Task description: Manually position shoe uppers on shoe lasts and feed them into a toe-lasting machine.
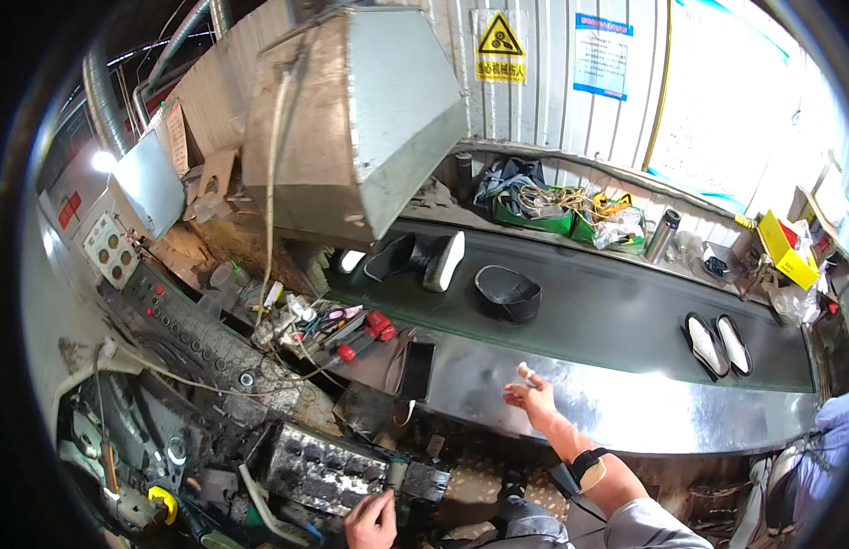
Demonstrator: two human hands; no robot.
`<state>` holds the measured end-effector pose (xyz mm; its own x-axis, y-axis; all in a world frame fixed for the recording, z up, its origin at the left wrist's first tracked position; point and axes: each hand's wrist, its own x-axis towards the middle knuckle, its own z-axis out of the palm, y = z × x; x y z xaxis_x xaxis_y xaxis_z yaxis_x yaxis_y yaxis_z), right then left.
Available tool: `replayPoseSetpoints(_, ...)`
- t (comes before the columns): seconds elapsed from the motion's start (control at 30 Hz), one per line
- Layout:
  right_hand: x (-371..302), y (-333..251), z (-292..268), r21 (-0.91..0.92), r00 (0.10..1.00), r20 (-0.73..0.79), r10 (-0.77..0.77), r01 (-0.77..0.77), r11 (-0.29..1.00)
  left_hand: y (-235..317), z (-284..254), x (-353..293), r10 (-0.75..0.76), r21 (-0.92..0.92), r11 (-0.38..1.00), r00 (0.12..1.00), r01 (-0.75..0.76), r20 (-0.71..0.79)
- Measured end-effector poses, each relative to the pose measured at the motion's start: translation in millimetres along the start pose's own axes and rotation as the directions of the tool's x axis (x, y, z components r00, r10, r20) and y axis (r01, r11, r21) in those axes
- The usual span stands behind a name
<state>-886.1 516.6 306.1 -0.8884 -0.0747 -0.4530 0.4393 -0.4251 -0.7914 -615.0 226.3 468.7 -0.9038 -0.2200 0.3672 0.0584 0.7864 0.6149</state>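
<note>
My right hand (531,401) is over the bright metal ledge (616,398), its fingers apart, with a pale wrap or cap on one fingertip. A watch sits on that wrist. Low in the picture, my left hand (371,523) is curled closed beside a blackened machine block (325,468); whatever is in its fingers is hidden. On the dark conveyor belt (598,320) beyond the ledge are a black tub-like container (508,295), a dark shoe (390,258), a white-and-black shoe (444,263) and a pair of black shoes with white insides (717,346).
A metal hood (351,119) hangs over the belt's left end. Tools and red-handled items (374,328) crowd the left, near a black flat slab (417,371) and a control panel (182,334). Green bins (539,218) and a steel flask (662,235) line the back shelf. Purple cloth (836,439) shows far right.
</note>
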Motion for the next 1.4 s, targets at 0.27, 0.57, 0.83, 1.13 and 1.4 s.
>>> replayPoseSetpoints(0.27,157.5,-51.4,-55.2,0.235,0.986,-0.165,0.005,0.035,0.971,-21.7,72.4,-0.7,-0.491,-0.012,0.858,0.825,0.514,0.279)
replayPoseSetpoints(0.57,246.2,-79.8,-9.4,0.394,0.898,-0.436,0.06,0.131,0.91,-30.7,99.1,60.9,-0.425,0.063,0.901,0.844,0.429,0.327)
replayPoseSetpoints(0.83,85.4,-141.3,-51.1,0.364,0.995,-0.093,-0.023,0.056,0.93,-73.2,210.7,226.0,0.095,-0.228,0.974,0.927,-0.011,0.363)
replayPoseSetpoints(1.13,-139.4,-48.2,-136.5,0.643,0.934,-0.346,0.084,0.172,0.746,-139.6,427.6,471.2,-0.214,0.05,0.976,0.88,0.213,0.425)
replayPoseSetpoints(1.4,-181.3,-16.5,-128.8,0.653,0.897,-0.428,0.11,0.223,0.724,-125.7,436.5,457.6,-0.099,0.37,0.929,0.943,-0.027,0.319)
